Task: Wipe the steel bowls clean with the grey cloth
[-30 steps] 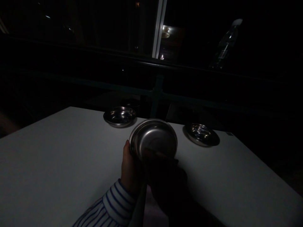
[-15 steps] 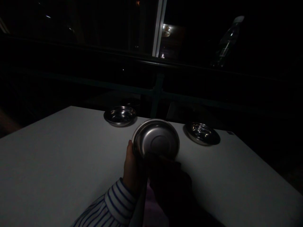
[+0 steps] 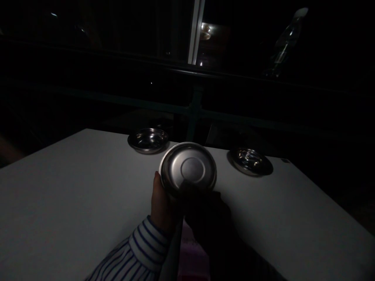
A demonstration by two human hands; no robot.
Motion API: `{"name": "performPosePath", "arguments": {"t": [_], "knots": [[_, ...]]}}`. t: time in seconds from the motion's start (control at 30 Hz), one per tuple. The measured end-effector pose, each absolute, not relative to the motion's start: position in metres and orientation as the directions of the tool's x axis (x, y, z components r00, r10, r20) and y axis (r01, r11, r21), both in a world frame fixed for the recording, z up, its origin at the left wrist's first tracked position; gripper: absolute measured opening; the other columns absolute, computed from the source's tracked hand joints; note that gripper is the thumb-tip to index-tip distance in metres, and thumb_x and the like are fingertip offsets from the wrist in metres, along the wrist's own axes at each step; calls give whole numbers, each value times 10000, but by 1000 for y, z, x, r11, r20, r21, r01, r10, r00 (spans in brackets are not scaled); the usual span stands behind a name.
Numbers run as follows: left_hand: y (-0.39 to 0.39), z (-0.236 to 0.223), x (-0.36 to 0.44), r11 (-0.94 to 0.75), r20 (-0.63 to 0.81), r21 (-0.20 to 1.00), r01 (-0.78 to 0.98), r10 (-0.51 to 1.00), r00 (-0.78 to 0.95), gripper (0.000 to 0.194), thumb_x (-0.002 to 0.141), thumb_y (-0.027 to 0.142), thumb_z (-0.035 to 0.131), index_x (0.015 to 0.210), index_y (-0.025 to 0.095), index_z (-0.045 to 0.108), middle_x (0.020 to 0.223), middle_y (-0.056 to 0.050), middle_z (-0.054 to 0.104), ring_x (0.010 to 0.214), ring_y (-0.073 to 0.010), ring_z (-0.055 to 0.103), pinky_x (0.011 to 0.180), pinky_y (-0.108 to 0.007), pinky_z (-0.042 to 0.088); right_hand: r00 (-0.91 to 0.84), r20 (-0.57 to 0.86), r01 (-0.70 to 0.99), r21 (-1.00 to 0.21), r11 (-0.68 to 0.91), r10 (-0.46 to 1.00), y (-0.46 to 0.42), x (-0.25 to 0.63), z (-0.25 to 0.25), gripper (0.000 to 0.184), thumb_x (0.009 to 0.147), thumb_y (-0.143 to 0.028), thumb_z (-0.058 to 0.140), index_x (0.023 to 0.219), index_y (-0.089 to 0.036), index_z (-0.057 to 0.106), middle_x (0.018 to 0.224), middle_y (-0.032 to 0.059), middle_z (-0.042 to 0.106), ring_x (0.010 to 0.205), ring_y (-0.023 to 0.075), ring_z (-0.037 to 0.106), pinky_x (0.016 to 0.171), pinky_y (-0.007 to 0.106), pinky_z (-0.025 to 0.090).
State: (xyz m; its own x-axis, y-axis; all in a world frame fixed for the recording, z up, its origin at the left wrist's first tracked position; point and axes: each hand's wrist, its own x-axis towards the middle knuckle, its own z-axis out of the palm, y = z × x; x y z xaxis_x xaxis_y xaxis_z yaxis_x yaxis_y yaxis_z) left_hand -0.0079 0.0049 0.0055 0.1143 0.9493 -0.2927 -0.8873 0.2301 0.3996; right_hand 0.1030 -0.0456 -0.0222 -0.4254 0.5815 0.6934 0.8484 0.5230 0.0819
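Observation:
Above the white table, my left hand (image 3: 161, 207), in a striped sleeve, grips the left edge of a round steel bowl (image 3: 193, 168). A ringed circle marks the middle of the bowl's face toward me. My right hand (image 3: 208, 212) is a dark silhouette, its fingers bunched against the bowl's lower part. Shadow hides whatever those fingers may hold. Behind to the left, a second steel bowl (image 3: 148, 141) sits upright near the table's far edge. A third steel bowl (image 3: 250, 162) sits behind to the right.
The white table (image 3: 73, 187) spreads out on both sides. Under my wrists shows a purple surface (image 3: 193, 253) with blurred characters. A clear bottle (image 3: 285, 45) with a white cap stands beyond the table at the right. A dark rail (image 3: 195, 107) crosses behind the far edge.
The held bowl has shifted slightly left and up in view, and its face catches more light. Both hands moved with it. More of the purple surface shows.

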Motion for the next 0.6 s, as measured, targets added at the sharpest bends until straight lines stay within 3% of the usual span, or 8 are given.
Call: {"name": "performPosePath", "arguments": {"t": [0.13, 0.23, 0.33, 0.5, 0.6], "knots": [[5, 0, -10, 296, -350, 418, -859, 925, 149, 495, 861, 476, 382, 1018, 90, 648, 824, -118, 714, 853, -255, 663, 813, -369, 516, -510, 700, 803, 179, 569, 500, -38, 95, -14, 361, 909, -185, 379, 1238, -141, 521, 1242, 60, 582, 1109, 210, 519, 877, 358, 452], [9, -1, -12, 175, -302, 454, -873, 953, 34, 439, 875, 410, 386, 1100, 112, 616, 878, -98, 714, 903, -238, 652, 839, -353, 503, -515, 678, 782, 120, 612, 525, -32, 109, -22, 384, 898, -193, 414, 1275, -179, 484, 1255, 66, 570, 1118, 217, 524, 877, 374, 468], [11, 0, -10, 140, -280, 462, -876, 960, 5, 461, 887, 402, 356, 1192, 129, 568, 989, -91, 701, 965, -227, 634, 862, -335, 490, -407, 709, 817, 0, 577, 576, -30, 125, -27, 390, 890, -190, 438, 1278, -166, 472, 1208, 95, 596, 1085, 224, 549, 833, 368, 499], [10, -2, -8, 181, -326, 473, -862, 945, 19, 480, 882, 413, 369, 1191, 105, 569, 1033, -113, 690, 966, -243, 634, 857, -350, 495, -515, 680, 760, 80, 645, 522, -26, 122, -21, 363, 887, -168, 423, 1239, -149, 510, 1246, 85, 574, 1145, 225, 503, 881, 378, 470], [14, -6, -10, 147, -311, 486, -861, 950, -13, 466, 881, 409, 368, 1186, 123, 575, 1027, -104, 691, 962, -240, 634, 862, -364, 492, -500, 676, 751, 27, 660, 541, -21, 126, -24, 359, 885, -208, 448, 1237, -175, 512, 1213, 68, 597, 1108, 220, 529, 867, 372, 477]]}}
